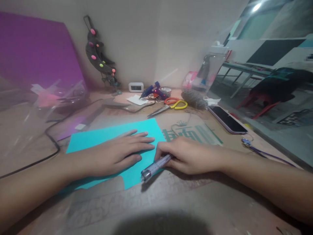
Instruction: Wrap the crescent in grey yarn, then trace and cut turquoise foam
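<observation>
A sheet of turquoise paper (91, 138) lies on the work surface in front of me. My left hand (122, 150) rests flat on it, palm down, with its fingers stretched out to the right. At the sheet's right edge my right hand (183, 155) is closed around a pen (156, 166). The pen has a greyish patterned barrel and slants down to the left, its lower end close above the sheet's lower right part. Whether it touches the paper I cannot tell.
At the back are scissors (168, 107), a blue glue gun (154, 90), a small white clock (136, 86) and grey yarn (193, 98). A phone (227, 120) lies at the right edge. Clear plastic wrapping (63, 98) and a black cable (52, 137) are at left.
</observation>
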Action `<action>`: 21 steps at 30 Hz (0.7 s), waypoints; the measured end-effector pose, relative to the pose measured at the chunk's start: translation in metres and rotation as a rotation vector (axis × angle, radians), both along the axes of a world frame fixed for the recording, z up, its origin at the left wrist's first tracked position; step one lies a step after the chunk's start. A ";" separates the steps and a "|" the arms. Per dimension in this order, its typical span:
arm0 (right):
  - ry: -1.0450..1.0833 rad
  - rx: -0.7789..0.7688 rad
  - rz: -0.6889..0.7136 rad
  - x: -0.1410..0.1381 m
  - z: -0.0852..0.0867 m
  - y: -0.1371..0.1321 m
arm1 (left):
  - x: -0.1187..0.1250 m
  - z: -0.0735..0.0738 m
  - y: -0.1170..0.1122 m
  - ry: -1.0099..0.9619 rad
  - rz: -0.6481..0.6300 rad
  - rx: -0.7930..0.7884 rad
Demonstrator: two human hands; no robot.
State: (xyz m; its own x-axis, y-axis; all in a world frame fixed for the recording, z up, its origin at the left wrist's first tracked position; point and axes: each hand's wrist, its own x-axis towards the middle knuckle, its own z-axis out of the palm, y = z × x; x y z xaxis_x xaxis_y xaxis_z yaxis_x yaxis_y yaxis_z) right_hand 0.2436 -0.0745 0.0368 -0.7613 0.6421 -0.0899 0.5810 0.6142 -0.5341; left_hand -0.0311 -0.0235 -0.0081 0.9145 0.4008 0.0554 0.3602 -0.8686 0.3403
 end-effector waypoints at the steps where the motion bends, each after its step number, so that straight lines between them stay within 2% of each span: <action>1: 0.005 0.011 0.000 -0.001 0.000 0.000 | 0.000 0.000 0.000 -0.003 -0.003 0.000; 7: -0.040 -0.130 0.040 0.007 0.010 0.013 | -0.001 -0.002 0.001 -0.005 0.012 -0.008; 15: -0.073 0.068 -0.026 -0.010 0.003 -0.010 | 0.003 0.004 -0.001 -0.032 -0.016 0.010; 21: -0.063 -0.118 0.004 0.002 0.012 0.009 | 0.000 -0.001 0.001 -0.022 0.013 -0.003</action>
